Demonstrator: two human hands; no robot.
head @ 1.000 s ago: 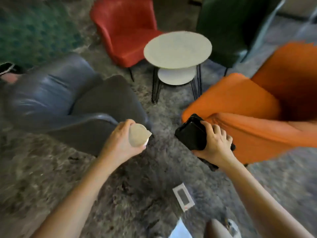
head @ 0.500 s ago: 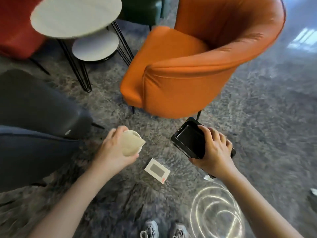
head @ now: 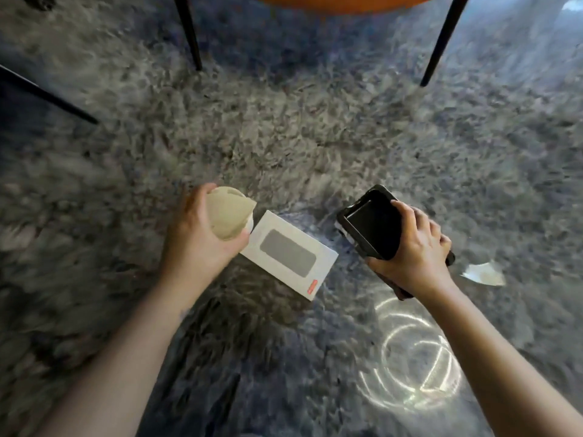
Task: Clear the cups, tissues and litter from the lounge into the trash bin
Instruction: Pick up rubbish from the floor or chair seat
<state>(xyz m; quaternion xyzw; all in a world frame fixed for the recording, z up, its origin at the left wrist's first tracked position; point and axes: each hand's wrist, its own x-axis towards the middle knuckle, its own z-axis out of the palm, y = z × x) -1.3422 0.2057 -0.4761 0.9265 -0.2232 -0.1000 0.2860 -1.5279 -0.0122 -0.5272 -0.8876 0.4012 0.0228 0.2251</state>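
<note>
View from a head-worn camera, looking straight down at a shaggy grey rug (head: 284, 137). Two bare forearms reach up from the bottom edge. Between them, nearest the viewer, a bright ring of light (head: 410, 357) falls on the pile.

The left hand (head: 202, 238) curls around what looks like a pale cup (head: 228, 216) with crumpled beige paper over its mouth. Fingers and thumb wrap it firmly. The right hand (head: 416, 250) grips a shallow black container (head: 369, 228) by one end, fingers hooked over its rim, and holds it tilted above the rug.

Both hands are full, so two pieces of litter are collected but not yet binned. No trash bin is in view.

A flat white box (head: 290, 253) with a grey panel and a small red mark lies on the rug just beside the left hand — its near corner seems to touch or sit under the cup, though which is unclear. To the right, near the right hand, lies a small white paper scrap (head: 484, 274). Both look like litter left to pick up, probably needing a freed hand first.

Farther off, thin black chair legs (head: 189, 29) stand on the rug, and the underside of an orange chair (head: 340, 0) crosses the top edge.
</note>
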